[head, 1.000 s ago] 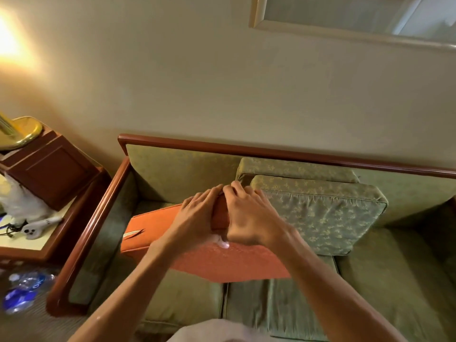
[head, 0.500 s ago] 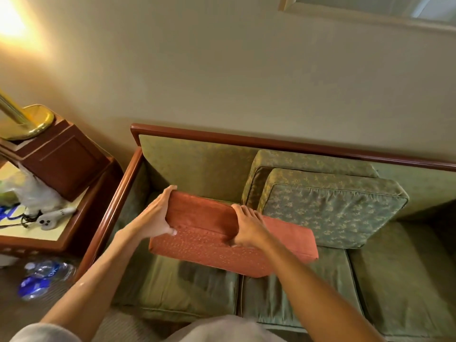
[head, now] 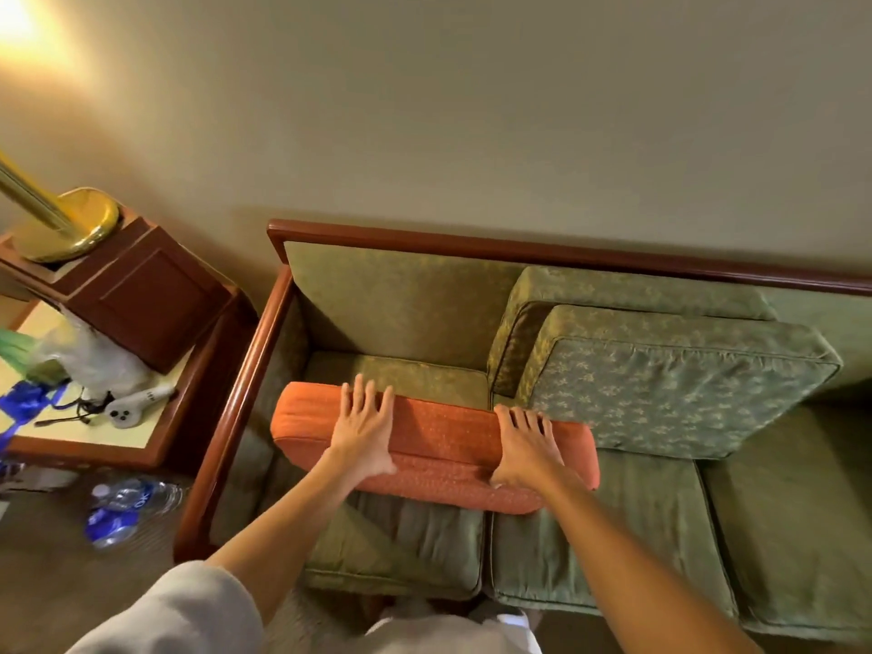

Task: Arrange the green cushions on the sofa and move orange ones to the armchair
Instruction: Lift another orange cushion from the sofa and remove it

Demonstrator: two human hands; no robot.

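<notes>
An orange cushion [head: 443, 436] stands on its long edge over the left seat of the green sofa [head: 637, 535]. My left hand [head: 363, 431] holds its left part, fingers spread over the top side and thumb on the front face. My right hand [head: 524, 446] grips the right part, fingers hooked over the top. Two green patterned cushions lean against the sofa back at the middle: a front one [head: 670, 389] and one behind it [head: 637, 290]. The orange cushion's right end lies close to the front green cushion's lower left corner. No armchair is in view.
The sofa's wooden arm [head: 231, 398] runs down the left. Beyond it stands a side table [head: 118, 441] with a wooden box [head: 141, 295], a brass lamp base [head: 71, 224], a plastic bag and a white handset [head: 137, 403]. Water bottles [head: 127, 502] lie on the floor.
The orange cushion has turned from lying tilted to standing on its long edge, parallel to the sofa back. My hands have spread apart along its top; they were together at its middle a second ago.
</notes>
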